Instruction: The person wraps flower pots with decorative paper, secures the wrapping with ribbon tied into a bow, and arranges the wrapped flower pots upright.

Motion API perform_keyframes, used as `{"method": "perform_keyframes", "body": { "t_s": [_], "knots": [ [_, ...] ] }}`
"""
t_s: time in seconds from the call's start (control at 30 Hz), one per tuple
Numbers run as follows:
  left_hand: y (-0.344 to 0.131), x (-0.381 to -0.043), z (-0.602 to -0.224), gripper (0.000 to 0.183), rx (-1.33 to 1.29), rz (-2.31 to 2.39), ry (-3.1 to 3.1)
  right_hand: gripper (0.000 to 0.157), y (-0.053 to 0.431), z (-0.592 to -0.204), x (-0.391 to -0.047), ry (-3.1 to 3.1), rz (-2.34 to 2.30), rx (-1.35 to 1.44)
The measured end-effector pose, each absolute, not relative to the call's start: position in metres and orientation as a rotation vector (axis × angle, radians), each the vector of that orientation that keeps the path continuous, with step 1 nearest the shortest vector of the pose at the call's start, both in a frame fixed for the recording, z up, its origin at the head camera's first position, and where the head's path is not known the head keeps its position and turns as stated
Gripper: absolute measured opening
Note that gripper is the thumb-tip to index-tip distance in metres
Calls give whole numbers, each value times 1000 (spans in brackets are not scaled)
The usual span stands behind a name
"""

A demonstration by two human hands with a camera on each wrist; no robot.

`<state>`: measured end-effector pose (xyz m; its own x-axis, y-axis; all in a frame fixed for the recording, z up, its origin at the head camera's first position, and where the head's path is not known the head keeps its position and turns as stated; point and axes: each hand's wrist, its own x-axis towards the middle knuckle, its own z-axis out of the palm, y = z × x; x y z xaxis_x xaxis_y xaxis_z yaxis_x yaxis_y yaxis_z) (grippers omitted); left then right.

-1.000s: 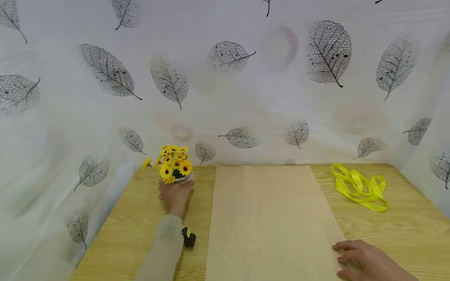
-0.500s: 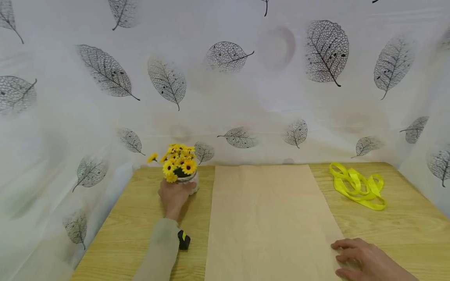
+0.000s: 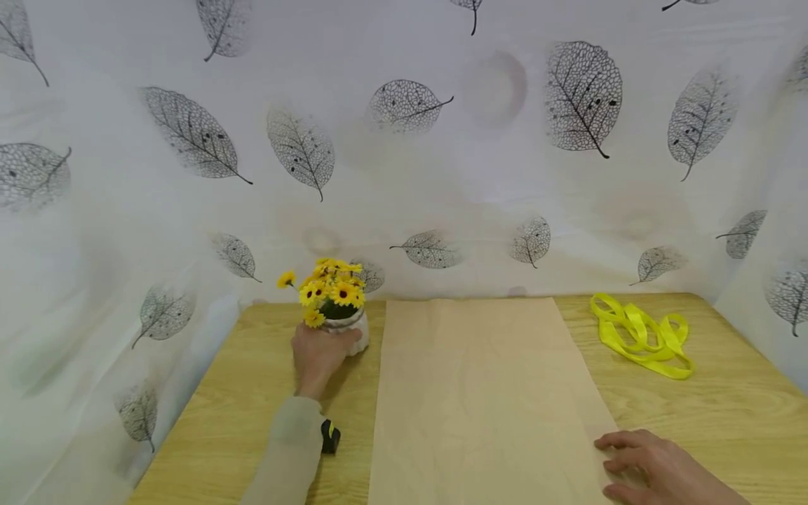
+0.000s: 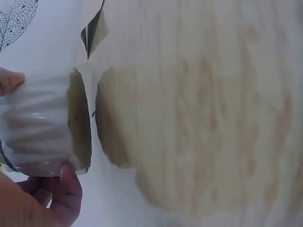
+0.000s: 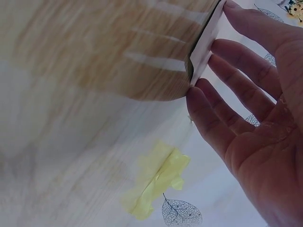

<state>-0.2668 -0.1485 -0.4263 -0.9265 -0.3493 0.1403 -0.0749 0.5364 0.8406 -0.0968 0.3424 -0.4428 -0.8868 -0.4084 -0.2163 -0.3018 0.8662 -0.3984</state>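
A small white pot of yellow daisy-like flowers (image 3: 334, 291) stands out at the left of the table in the head view. My left hand (image 3: 318, 358) grips the white pot (image 4: 42, 123) from the near side, thumb and fingers on either side of it in the left wrist view. There its bottom faces the wooden tabletop across a narrow pale gap. A long sheet of brown paper (image 3: 480, 400) lies flat down the middle. My right hand (image 3: 659, 466) rests with loosely bent, spread fingers at the paper's right edge; fingertips (image 5: 196, 94) touch that edge in the right wrist view.
A loose tangle of yellow ribbon (image 3: 644, 337) lies at the back right of the wooden table (image 3: 713, 407). Behind the table hangs a white leaf-print curtain (image 3: 473, 161). A small black device (image 3: 330, 436) sits beside the left sleeve.
My left hand has carried the flower pot to the right and slightly nearer, toward the brown paper. My right hand has stayed at the paper's edge.
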Motion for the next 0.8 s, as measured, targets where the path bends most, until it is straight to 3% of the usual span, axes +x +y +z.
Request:
{"method": "perform_keyframes", "body": {
  "t_s": [0.8],
  "knots": [
    [-115,-259,-422,86,-140,-1356,-2412,22,349,-447,-97,2738,-594,-568]
  ]
}}
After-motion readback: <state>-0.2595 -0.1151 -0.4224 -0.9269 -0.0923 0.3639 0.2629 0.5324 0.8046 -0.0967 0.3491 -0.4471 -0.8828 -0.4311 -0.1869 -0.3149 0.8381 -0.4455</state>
